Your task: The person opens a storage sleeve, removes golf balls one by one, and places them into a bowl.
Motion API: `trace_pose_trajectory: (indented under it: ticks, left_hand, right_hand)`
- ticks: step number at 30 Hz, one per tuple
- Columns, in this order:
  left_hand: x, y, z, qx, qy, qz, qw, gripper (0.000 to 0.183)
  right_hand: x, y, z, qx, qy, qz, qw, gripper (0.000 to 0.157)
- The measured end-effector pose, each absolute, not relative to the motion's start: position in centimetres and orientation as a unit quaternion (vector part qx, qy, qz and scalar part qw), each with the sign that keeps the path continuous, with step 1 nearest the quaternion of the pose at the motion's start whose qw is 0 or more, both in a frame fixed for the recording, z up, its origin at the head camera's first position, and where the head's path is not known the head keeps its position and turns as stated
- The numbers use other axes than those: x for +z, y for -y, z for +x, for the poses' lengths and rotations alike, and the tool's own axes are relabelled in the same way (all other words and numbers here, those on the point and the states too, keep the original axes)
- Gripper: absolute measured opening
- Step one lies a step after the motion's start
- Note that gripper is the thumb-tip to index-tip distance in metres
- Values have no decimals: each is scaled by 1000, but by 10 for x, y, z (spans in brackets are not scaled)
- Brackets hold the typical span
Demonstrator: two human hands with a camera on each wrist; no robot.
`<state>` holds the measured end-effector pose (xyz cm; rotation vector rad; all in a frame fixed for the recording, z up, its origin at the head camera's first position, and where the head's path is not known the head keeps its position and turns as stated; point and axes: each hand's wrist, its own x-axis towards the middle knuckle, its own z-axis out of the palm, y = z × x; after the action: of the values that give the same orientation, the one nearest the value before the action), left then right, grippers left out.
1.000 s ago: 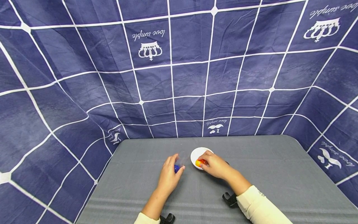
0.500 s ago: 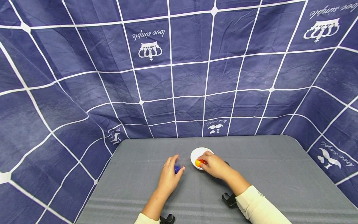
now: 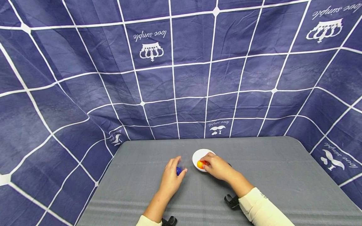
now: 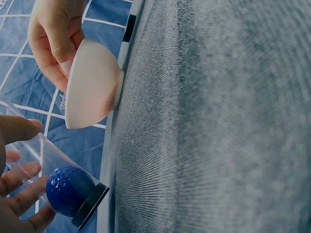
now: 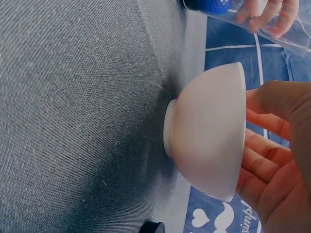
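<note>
A clear tube (image 4: 36, 145) with a black base stands on the table, and my left hand (image 3: 169, 179) grips it between thumb and fingers. At the bottom of that tube sits a dimpled blue ball (image 4: 70, 191), like a golf ball. Just to the right is a white bowl (image 3: 198, 153), upright on the table. My right hand (image 3: 219, 167) reaches over its rim and pinches an orange ball (image 3: 200, 164) inside. Reddish colour shows beside the fingertips; whether it belongs to a second ball I cannot tell. In both wrist views the bowl's wall hides what lies inside.
The grey cloth-covered table (image 3: 271, 182) extends around both hands. A blue curtain (image 3: 189, 81) with white lines hangs behind and at the sides. Beyond my right hand a small black object (image 5: 153, 227) shows partly. Black straps (image 3: 232, 201) sit at the wrists.
The orange ball has shifted very slightly to the left in the bowl under my right fingers. My left hand and the tube stay in place.
</note>
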<state>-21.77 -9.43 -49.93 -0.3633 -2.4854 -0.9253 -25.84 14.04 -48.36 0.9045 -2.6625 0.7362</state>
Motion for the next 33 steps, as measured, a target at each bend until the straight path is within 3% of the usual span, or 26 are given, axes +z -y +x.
trace_pose_trajectory:
  ticks: [16,33]
  left_hand:
    - [-489,91,-220,-312,892,-161,284,59]
    - [-477,86,-216,-227,897,-199,321,58]
  right_hand:
    - [-474,-143,-248,363,865,297,177,24]
    - [-469,-143,-227,487,822,261,136,25]
